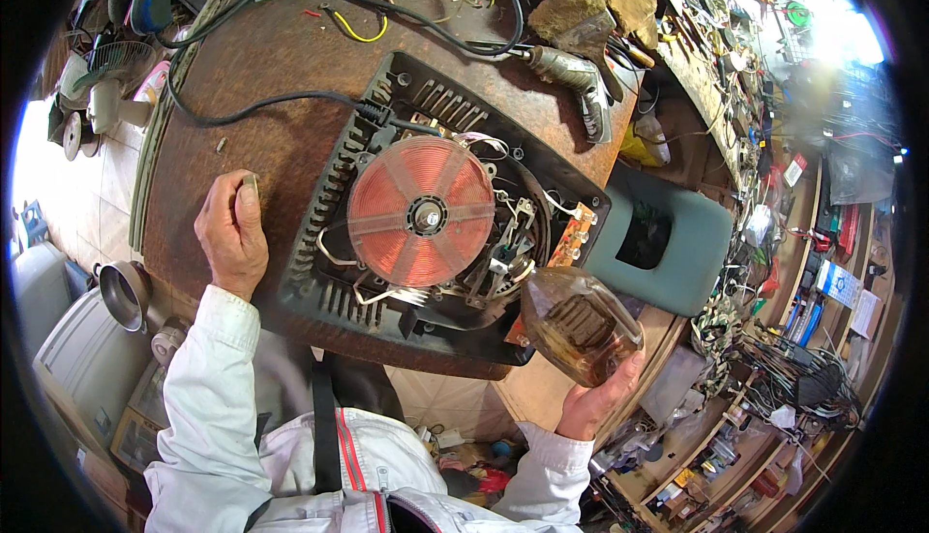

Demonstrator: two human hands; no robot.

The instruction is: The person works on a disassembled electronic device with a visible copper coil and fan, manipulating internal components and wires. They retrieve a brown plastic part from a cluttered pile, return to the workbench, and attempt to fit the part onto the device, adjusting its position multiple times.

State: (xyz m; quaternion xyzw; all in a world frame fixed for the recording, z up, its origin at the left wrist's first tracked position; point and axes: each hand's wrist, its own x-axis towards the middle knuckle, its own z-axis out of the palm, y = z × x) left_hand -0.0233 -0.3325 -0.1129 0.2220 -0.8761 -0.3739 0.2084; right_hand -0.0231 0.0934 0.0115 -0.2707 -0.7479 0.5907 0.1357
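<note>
An opened induction cooker [334,185] lies on the brown table, its black vented housing set at a slant. A large round copper coil [421,209] fills its middle, with wires and electronic parts to the right. My right hand [600,399] grips a clear plastic bottle [581,328] by its base. The bottle is tilted, its narrow end pointing left over the cooker's lower right corner; some brownish contents show through it. Left of the housing, my left hand [233,233] rests closed on the table, apart from the cooker. Nothing shows in its curled fingers.
Behind the cooker runs a black power cord [266,105], near a yellow wire [358,30]. A heat gun or drill-like tool [573,83] lies at the back right. A grey-green plastic stool [702,252] stands right. Cluttered shelves [764,407] line the right side.
</note>
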